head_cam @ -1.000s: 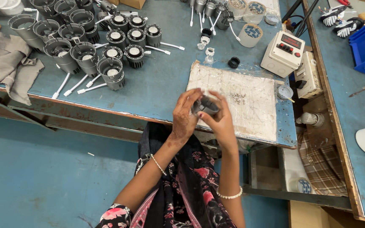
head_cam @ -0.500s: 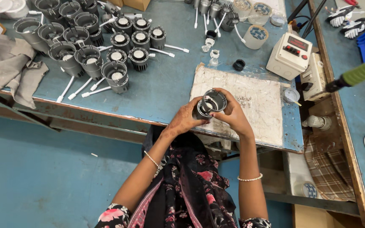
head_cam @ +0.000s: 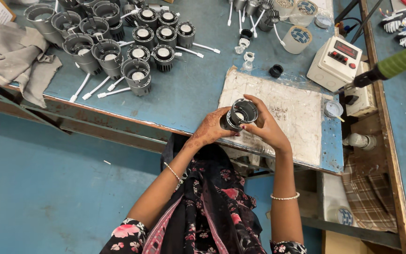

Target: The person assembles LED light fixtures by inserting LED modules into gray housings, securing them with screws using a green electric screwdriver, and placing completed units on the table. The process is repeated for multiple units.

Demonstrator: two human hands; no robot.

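Both hands hold one grey cylindrical lamp housing [head_cam: 240,114], its open end facing up, above the near edge of the blue workbench [head_cam: 189,89]. My left hand [head_cam: 210,130] grips its lower side. My right hand [head_cam: 266,126] wraps its right side, fingers curled over the rim. Under the hands lies a worn white work mat [head_cam: 287,115] with tiny screws on it.
Several grey housings [head_cam: 106,51] and finned black units with white leads [head_cam: 158,37] crowd the bench's left. A grey cloth [head_cam: 22,59] lies far left. A white control box with red display [head_cam: 334,61], plastic cups [head_cam: 297,37], and a green-handled tool [head_cam: 395,63] sit right.
The housing has been turned so its open end faces up and lowered slightly toward the mat's near edge. A green-handled tool has come in from the right.
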